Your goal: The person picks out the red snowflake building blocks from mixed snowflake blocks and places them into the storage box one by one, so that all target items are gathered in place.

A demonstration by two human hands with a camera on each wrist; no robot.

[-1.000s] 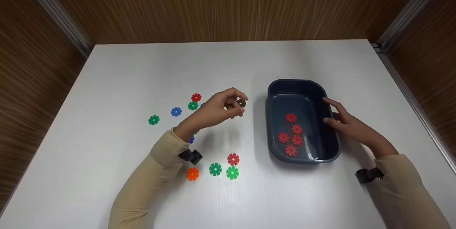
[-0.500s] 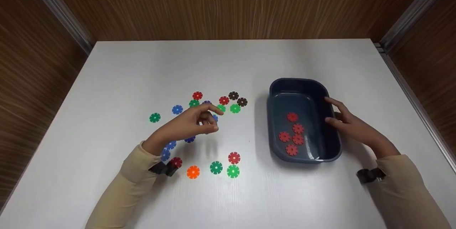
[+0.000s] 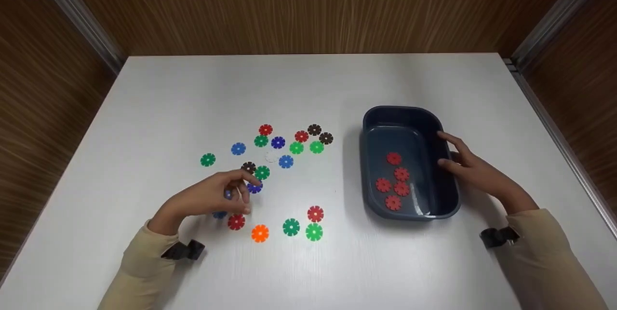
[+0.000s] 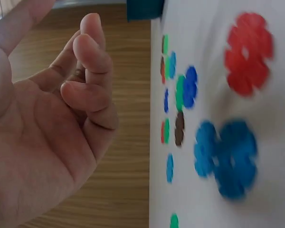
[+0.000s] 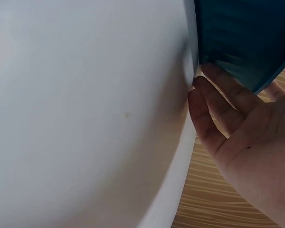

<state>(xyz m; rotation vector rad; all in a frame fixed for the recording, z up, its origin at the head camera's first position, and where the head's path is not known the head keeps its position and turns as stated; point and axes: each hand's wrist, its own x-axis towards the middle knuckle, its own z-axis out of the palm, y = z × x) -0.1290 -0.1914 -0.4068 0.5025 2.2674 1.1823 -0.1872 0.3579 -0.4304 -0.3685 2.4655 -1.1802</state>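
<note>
My left hand hovers over the left part of the scattered notched plastic discs, holding nothing, its fingers loosely bent and the thumb apart. Partly hidden under it are blue discs, with a red disc by the thumb. A dark blue disc lies at the index fingertip, beside a green disc and a brown disc. My right hand grips the right wall of a dark blue plastic basin, thumb over the rim and other fingers against the outside. Several red discs lie in the basin.
Further back on the white table lie red, green, brown, blue and white discs. Near the front are an orange disc, a teal-green disc, a light green disc and another red disc. A wood-grain panel stands behind.
My left hand has moved left and toward the front, away from the brown discs near the basin, uncovering the discs in the middle. The right hand and basin have stayed in place.
</note>
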